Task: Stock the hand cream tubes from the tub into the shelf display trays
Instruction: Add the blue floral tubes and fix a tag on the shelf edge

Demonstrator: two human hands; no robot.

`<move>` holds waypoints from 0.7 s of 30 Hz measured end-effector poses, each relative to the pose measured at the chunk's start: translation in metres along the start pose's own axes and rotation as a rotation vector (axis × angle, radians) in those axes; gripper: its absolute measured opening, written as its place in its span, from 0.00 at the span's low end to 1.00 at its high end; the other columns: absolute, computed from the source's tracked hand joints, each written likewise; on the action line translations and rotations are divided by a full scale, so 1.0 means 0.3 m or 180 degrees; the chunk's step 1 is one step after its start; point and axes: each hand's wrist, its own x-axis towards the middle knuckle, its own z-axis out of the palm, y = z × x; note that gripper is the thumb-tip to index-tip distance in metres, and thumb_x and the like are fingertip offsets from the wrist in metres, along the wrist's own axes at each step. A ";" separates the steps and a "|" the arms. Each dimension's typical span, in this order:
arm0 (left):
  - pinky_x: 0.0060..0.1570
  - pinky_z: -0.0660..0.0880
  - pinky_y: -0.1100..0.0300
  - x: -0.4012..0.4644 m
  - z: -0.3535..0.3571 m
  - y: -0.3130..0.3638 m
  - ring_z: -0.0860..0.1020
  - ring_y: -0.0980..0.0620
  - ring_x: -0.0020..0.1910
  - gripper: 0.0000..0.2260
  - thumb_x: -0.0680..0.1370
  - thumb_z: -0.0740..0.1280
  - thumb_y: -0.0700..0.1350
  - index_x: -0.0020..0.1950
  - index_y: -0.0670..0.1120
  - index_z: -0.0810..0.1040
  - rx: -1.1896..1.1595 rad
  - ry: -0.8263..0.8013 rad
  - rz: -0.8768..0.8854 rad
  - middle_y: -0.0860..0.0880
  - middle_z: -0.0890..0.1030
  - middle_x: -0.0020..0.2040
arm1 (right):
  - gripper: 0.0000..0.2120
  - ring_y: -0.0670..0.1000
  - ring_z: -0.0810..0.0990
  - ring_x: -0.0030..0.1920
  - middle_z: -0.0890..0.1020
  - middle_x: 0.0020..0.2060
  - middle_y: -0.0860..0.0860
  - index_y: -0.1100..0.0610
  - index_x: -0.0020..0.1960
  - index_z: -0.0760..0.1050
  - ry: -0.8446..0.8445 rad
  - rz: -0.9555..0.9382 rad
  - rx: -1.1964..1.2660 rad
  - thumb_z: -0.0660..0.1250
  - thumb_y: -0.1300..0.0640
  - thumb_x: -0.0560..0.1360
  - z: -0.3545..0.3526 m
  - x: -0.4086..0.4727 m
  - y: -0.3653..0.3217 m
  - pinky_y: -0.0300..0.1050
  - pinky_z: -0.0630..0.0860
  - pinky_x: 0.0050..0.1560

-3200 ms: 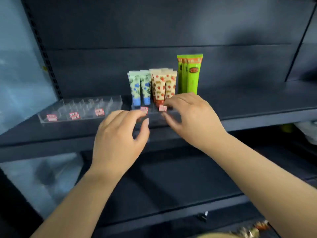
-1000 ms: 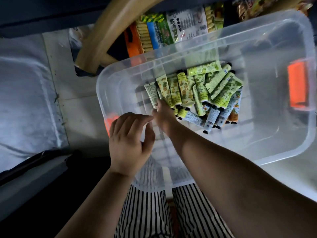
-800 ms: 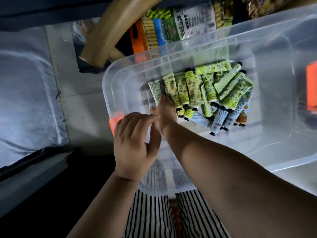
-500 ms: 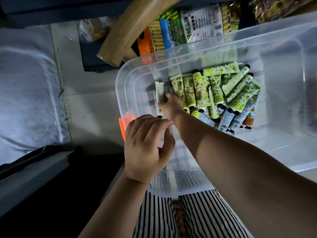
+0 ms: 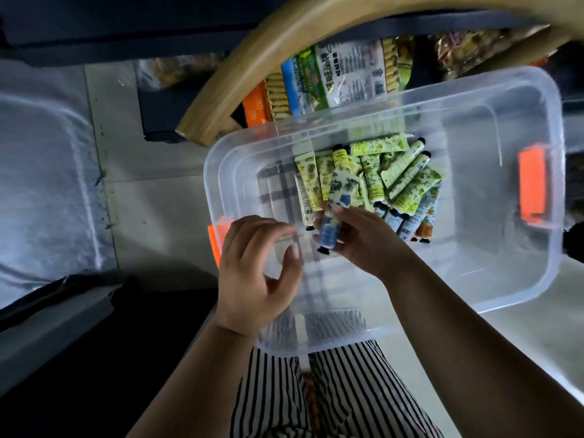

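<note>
Where half a second ago the right hand (image 5: 363,238) reached flat into the pile of tubes (image 5: 395,178), it now pinches a blue-flowered tube (image 5: 336,210) between thumb and fingers, lifted above the pile, black cap toward the person. Left hand (image 5: 256,279) stays over the near-left corner of the clear tub (image 5: 537,279), fingers loosely curled, thumb apart, holding nothing. Tube is cream with blue blotches, blue lower end. Remaining tubes, mostly yellow-green, lie heaped at the tub's far side.
</note>
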 end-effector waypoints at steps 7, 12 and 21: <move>0.40 0.66 0.79 0.093 0.232 -0.013 0.75 0.58 0.47 0.05 0.78 0.63 0.42 0.51 0.47 0.76 -0.0862 0.0820 -0.3581 0.55 0.76 0.45 | 0.07 0.55 0.79 0.36 0.79 0.33 0.56 0.60 0.37 0.78 0.0507 -0.0096 0.0084 0.63 0.63 0.73 -0.068 -0.069 -0.060 0.48 0.80 0.39; 0.52 0.64 0.72 0.114 0.389 -0.180 0.74 0.53 0.59 0.14 0.78 0.63 0.44 0.62 0.42 0.74 -0.0892 0.0800 -0.4397 0.49 0.78 0.59 | 0.06 0.53 0.82 0.40 0.79 0.43 0.61 0.60 0.41 0.76 0.0524 -0.0235 -0.0002 0.61 0.63 0.74 -0.144 -0.083 -0.097 0.46 0.79 0.42; 0.44 0.77 0.61 0.113 0.499 -0.269 0.78 0.49 0.43 0.11 0.77 0.64 0.42 0.56 0.38 0.78 -0.0903 -0.0013 -0.4455 0.46 0.81 0.43 | 0.06 0.56 0.80 0.44 0.79 0.45 0.59 0.57 0.41 0.75 0.0659 -0.0167 -0.0030 0.61 0.62 0.76 -0.189 -0.060 -0.098 0.47 0.79 0.41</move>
